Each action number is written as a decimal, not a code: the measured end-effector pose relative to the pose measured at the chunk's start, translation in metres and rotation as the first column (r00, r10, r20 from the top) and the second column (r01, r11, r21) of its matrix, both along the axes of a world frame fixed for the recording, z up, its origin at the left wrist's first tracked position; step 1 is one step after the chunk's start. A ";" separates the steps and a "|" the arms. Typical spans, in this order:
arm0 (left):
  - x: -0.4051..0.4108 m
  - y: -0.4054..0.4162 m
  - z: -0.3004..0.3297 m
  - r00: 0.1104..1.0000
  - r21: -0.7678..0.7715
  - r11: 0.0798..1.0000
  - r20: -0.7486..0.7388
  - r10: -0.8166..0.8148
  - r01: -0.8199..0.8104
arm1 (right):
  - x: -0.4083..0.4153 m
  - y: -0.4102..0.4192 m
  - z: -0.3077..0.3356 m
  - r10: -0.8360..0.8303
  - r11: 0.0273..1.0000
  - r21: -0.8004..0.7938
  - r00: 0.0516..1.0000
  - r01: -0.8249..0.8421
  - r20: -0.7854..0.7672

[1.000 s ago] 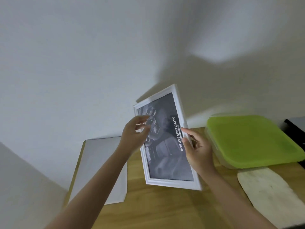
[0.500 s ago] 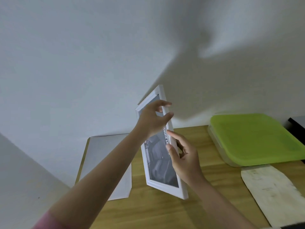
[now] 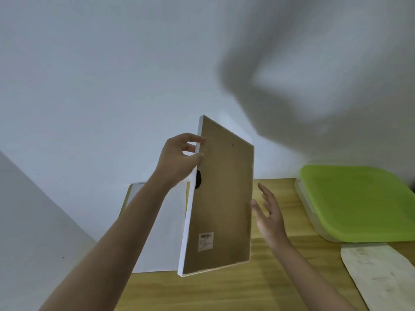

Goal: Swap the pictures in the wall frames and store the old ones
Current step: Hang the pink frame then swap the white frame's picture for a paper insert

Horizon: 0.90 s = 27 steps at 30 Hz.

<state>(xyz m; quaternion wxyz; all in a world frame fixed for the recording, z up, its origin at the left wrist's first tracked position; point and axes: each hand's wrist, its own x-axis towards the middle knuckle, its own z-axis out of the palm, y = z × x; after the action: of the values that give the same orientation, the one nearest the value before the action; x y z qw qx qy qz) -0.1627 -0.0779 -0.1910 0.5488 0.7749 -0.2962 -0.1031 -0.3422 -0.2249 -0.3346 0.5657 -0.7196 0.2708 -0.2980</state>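
A white picture frame (image 3: 221, 198) is held upright above the wooden table (image 3: 247, 288), its brown backing board turned toward me, with a barcode sticker low on it. My left hand (image 3: 179, 160) pinches the frame's white left edge near the top. My right hand (image 3: 269, 216) hovers just right of the frame, fingers spread and straight, holding nothing. The picture side is hidden from view.
A white sheet or envelope (image 3: 161, 221) lies on the table behind the frame at left. A clear container with a green lid (image 3: 359, 203) stands at the right. A pale paper envelope (image 3: 381, 277) lies at the front right. The wall is close behind.
The frame has been turned around from picture side to backing side. My right hand let go of its edge and opened beside it. My left hand kept its hold near the top.
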 end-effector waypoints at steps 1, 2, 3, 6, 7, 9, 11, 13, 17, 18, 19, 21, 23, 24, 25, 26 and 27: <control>0.004 0.003 -0.002 0.999 -0.023 1.000 -0.035 -0.007 0.006 | -0.001 -0.002 -0.003 0.001 0.999 0.045 1.000 -0.001 0.014; 0.007 0.006 -0.003 0.997 -0.044 0.999 -0.074 -0.014 0.010 | -0.001 -0.003 -0.005 0.000 0.996 0.085 0.999 -0.003 0.032; 0.011 0.009 -0.006 0.994 -0.062 0.998 -0.109 -0.017 0.011 | 0.000 -0.003 -0.006 -0.007 0.995 0.104 0.999 0.002 0.045; 0.017 0.014 -0.021 0.984 -0.111 0.993 -0.177 0.015 -0.035 | 0.002 -0.003 -0.008 -0.056 0.996 0.072 0.998 0.053 0.041; 0.017 0.015 -0.029 0.982 -0.118 0.991 -0.185 0.043 -0.066 | 0.004 -0.004 -0.010 -0.067 0.995 0.075 0.997 0.065 0.034; 0.016 0.018 -0.046 0.977 -0.129 0.985 -0.192 0.091 -0.117 | 0.005 -0.004 -0.013 -0.087 0.995 0.048 0.996 0.086 0.028; 0.012 0.022 -0.067 0.971 -0.104 0.983 -0.205 0.124 -0.148 | 0.004 -0.005 -0.020 -0.088 0.996 -0.015 0.996 0.088 -0.003; 0.004 0.029 -0.092 0.956 -0.054 0.984 -0.252 0.151 -0.170 | 0.000 -0.005 -0.029 -0.082 0.996 -0.034 0.996 0.081 -0.038; -0.027 0.047 -0.142 0.927 0.065 0.987 -0.341 0.157 -0.144 | -0.006 -0.005 -0.052 -0.121 0.990 0.052 0.984 0.129 -0.128; -0.035 0.051 -0.153 0.923 0.098 0.987 -0.354 0.152 -0.125 | -0.008 -0.004 -0.058 -0.138 0.984 0.088 0.978 0.154 -0.159; -0.042 0.055 -0.164 0.921 0.137 0.985 -0.360 0.148 -0.105 | -0.009 -0.003 -0.064 -0.152 0.978 0.116 0.970 0.176 -0.190; -0.052 0.059 -0.183 0.932 0.263 0.963 -0.329 0.153 -0.065 | -0.012 0.001 -0.076 -0.167 0.972 0.124 0.955 0.202 -0.247; -0.057 0.061 -0.198 0.954 0.408 0.913 -0.270 0.130 -0.009 | -0.015 0.004 -0.086 -0.166 0.973 0.107 0.941 0.205 -0.294; -0.059 0.061 -0.205 0.960 0.457 0.889 -0.256 0.114 0.016 | -0.017 0.005 -0.091 -0.160 0.975 0.100 0.935 0.200 -0.316; -0.060 0.060 -0.210 0.962 0.487 0.873 -0.255 0.100 0.038 | -0.018 0.006 -0.094 -0.152 0.977 0.089 0.928 0.192 -0.341; -0.060 0.059 -0.214 0.962 0.506 0.861 -0.258 0.086 0.059 | -0.019 0.006 -0.097 -0.145 0.980 0.072 0.917 0.184 -0.371; -0.060 0.057 -0.217 0.963 0.517 0.852 -0.260 0.070 0.078 | -0.019 0.005 -0.099 -0.142 0.983 0.051 0.905 0.177 -0.401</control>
<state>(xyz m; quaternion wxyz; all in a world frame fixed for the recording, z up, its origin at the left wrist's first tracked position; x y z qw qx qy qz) -0.2228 -0.0204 -0.4085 0.3524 0.8728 -0.1811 -0.2851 -0.3612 -0.2195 -0.4339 0.5034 -0.7155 0.4497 -0.1799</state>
